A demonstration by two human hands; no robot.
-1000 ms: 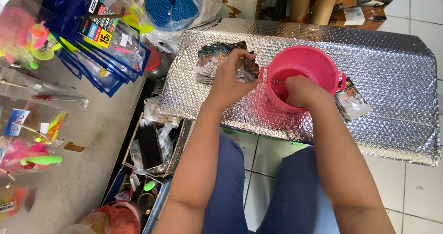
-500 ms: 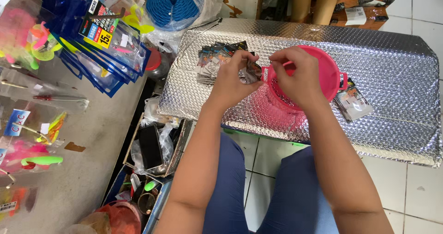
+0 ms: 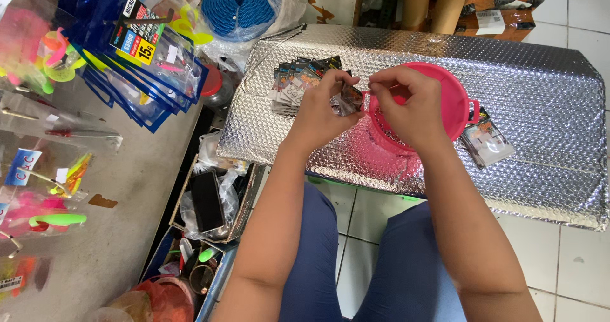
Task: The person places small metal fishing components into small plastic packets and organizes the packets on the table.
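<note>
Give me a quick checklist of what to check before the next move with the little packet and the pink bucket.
1. Left hand grips the small packet: ok.
2. Right hand fingertips meet at the packet's edge: ok.
3. Whether the right fingers pinch anything: cannot tell.
4. Pink bucket upright on the silver bubble sheet: ok.
5. Bucket contents: cannot tell, hand covers them.
6. Stack of packets lies behind the left hand: ok.

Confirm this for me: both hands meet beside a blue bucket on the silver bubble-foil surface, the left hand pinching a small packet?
Not quite: the bucket is pink, as the head view shows. Both the left hand and right hand do meet beside it on the foil surface, the left pinching a small packet.
</note>
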